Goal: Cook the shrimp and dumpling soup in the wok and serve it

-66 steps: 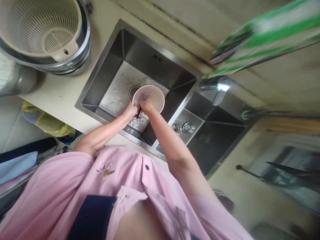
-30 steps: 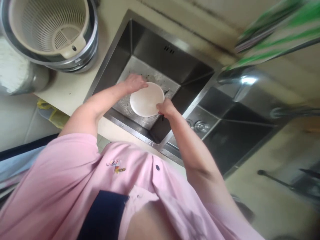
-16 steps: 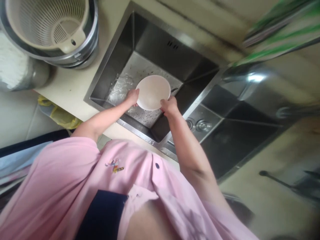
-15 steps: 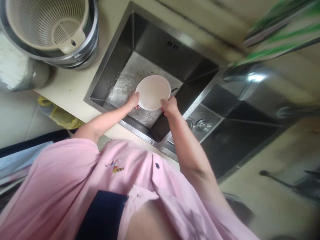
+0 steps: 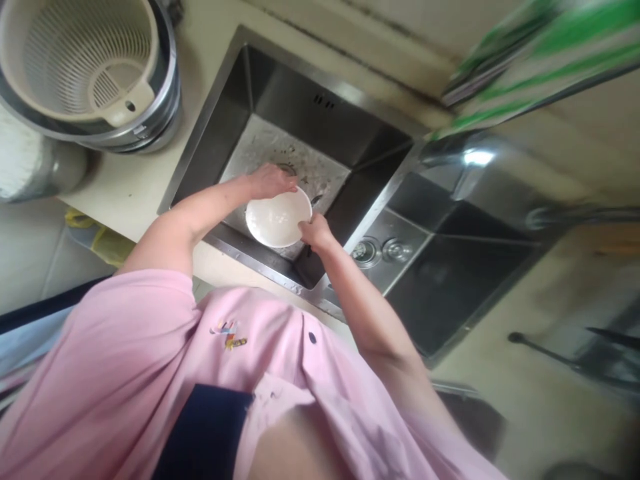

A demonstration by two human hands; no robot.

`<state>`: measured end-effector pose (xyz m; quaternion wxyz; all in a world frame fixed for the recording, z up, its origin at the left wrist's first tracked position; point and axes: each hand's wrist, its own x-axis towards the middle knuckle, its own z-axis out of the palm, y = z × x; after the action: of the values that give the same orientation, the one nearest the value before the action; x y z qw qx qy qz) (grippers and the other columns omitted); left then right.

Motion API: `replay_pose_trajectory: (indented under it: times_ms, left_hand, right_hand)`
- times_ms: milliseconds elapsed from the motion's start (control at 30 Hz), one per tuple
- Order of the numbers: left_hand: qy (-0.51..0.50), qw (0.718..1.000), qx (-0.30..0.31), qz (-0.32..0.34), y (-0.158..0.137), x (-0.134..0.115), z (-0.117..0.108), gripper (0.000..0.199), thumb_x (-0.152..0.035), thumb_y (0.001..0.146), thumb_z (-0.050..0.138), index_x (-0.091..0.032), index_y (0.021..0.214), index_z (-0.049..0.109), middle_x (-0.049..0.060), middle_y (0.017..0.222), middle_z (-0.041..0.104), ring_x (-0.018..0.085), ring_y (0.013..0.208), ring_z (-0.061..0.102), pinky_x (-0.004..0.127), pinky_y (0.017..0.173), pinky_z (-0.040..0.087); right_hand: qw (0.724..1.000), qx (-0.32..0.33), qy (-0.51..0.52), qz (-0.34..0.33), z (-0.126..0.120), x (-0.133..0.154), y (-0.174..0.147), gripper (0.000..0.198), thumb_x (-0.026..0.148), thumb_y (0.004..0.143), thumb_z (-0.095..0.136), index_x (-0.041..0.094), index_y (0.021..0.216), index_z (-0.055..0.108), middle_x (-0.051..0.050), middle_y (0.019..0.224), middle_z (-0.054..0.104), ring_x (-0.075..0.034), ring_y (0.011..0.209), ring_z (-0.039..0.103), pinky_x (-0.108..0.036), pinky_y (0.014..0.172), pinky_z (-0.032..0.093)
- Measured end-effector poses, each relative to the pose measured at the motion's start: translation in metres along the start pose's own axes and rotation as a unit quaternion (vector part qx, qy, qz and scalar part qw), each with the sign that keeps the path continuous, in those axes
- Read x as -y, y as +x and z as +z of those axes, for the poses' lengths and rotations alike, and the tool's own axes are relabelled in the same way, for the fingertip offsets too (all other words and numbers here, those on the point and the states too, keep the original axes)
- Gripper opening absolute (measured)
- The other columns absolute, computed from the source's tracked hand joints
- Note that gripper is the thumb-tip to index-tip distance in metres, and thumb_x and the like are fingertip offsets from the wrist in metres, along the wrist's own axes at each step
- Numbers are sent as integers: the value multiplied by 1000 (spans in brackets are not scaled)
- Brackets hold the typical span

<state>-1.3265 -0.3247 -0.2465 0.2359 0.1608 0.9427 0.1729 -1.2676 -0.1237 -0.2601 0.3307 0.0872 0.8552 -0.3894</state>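
Head view: a colander [image 5: 75,73] sat in a metal basin [image 5: 165,119] on the desk [image 5: 117,177]; the left hand [image 5: 271,181] lay at the far rim of a white bowl [image 5: 277,220], grip unclear; the bowl was over the sink [image 5: 295,87], its right edge held in the right hand [image 5: 316,233].

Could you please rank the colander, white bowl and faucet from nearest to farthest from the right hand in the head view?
1. White bowl: held by the right hand.
2. Faucet: upper right.
3. Colander: far upper left.
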Motion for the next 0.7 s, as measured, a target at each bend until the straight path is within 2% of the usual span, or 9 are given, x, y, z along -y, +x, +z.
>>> replay_pose_trajectory:
  times_ms: [133,167,267,367,433,500,600,667,700]
  left_hand:
    - [-103,978,-15,-180,-24,1,26,48,-43,104,36,-9,124,64,20,110,71,33,112,64,42,94,46]
    - [-176,957,-7,-231,-31,-2,35,47,-42,103,37,-9,123,65,20,110,71,33,112,65,42,93,47]
    - [-390,857,53,-333,-51,-20,59,44,-44,101,43,-11,120,65,17,99,74,28,101,70,37,85,54]
    - [-451,816,107,-346,-61,-40,73,45,-47,100,44,-12,117,66,14,81,73,23,79,73,33,70,57]
    - [-430,836,144,-311,-60,-45,71,41,-45,98,46,-12,106,70,13,74,72,24,77,72,33,68,57]
    - [-371,882,145,-252,-55,-45,63,30,-38,94,55,-15,97,74,12,80,73,28,90,72,35,76,56]
    - [-263,957,46,-111,-44,-43,55,21,-27,90,58,-21,100,75,11,110,72,31,115,63,38,92,50]
    - [-220,975,3,-15,-33,-43,60,27,-23,93,50,-21,107,74,11,122,68,30,120,59,40,96,47]
    - [-227,974,-3,2,-26,-42,64,29,-22,94,48,-19,107,74,13,121,68,30,119,58,41,96,45]
  right_hand:
    - [999,-35,-3,17,2,-4,0,29,22,67,53,13,93,62,-8,78,64,-23,82,61,-36,76,53]
    - [999,-43,-6,21,2,-5,1,28,22,68,52,13,93,61,-8,78,64,-23,83,61,-37,77,53]
    - [997,-67,-19,28,-4,-3,4,29,21,69,51,13,95,60,-11,85,65,-25,89,62,-40,84,52]
    - [993,-90,-67,28,-17,2,6,30,18,70,51,12,98,60,-15,92,65,-27,91,61,-43,90,50]
    - [986,-113,-117,32,-27,6,5,35,15,70,51,10,104,59,-16,92,64,-28,87,61,-45,90,49]
    - [977,-139,-157,37,-37,8,3,42,13,70,50,6,111,57,-17,90,64,-28,84,61,-46,90,49]
    - [968,-167,-185,37,-49,11,0,50,12,70,48,3,119,55,-18,90,63,-29,85,62,-47,90,49]
    - [964,-175,-197,34,-53,14,-4,54,13,72,48,1,124,51,-19,92,63,-31,87,62,-50,89,49]
    - [962,-180,-205,29,-54,17,-6,57,14,73,48,1,128,49,-20,94,63,-32,89,63,-51,90,49]
